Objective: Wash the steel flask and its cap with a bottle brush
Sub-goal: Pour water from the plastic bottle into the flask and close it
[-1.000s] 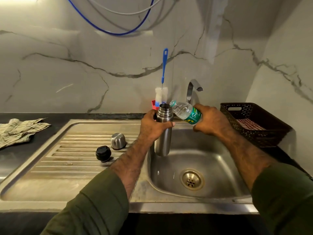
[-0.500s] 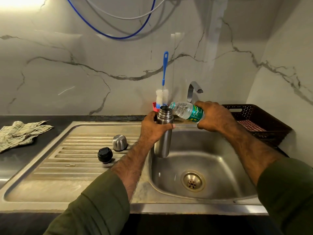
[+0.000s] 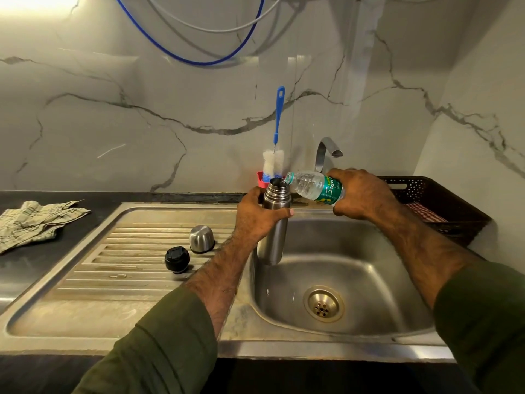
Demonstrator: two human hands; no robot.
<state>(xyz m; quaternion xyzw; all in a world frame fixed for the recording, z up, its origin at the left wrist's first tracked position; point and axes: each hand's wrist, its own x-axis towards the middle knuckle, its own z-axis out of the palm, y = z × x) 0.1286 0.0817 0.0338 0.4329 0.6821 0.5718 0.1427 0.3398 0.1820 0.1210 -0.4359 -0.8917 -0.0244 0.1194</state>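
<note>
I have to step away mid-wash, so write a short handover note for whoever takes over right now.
Left hand grips the steel flask, upright over the sink.
Right hand holds the water bottle tilted, mouth at the flask's opening.
Steel cap and black stopper sit on the drainboard.
Bottle brush stands at the wall behind the flask, untouched.
Done: flask opened, cap and stopper off.
Left: scrub flask and cap with the brush, rinse.

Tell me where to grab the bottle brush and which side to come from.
Grip the bottle brush by its blue handle, reaching from above and in front. It stands upright against the wall, bristles down in the red holder, so the handle is the free end; the steel flask blocks the base.
</note>
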